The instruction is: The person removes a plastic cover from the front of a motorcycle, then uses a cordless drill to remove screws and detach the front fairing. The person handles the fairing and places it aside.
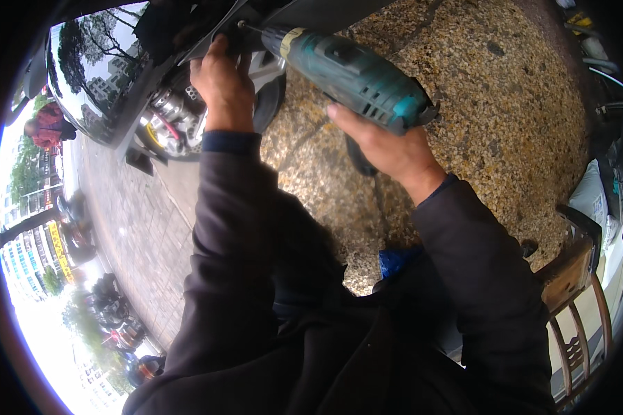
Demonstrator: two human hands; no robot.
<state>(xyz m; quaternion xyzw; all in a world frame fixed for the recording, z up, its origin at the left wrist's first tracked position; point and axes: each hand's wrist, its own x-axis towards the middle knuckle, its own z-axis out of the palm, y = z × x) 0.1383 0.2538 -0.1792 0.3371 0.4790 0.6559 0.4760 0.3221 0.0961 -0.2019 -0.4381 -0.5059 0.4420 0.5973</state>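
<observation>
My right hand (387, 149) grips a teal and black cordless drill (346, 72) by its handle, with the bit pointing up and left at a screw or fitting (241, 25) on a black vehicle panel (190, 33). My left hand (223, 90) has its fingers closed on that panel just below the bit; exactly what its fingertips pinch is partly hidden. Below the panel, left of my left hand, is a wheel (169, 124) with a silver hub and disc. Glossy dark bodywork (90, 76) reflects trees at the upper left.
Speckled aggregate ground (498, 138) meets paving (138, 228) on the left. A person in red (48, 128) is at the far left, with parked scooters (114, 304) behind. A wooden chair (574, 325) and assorted items stand at the right. A blue object (394, 261) lies near my legs.
</observation>
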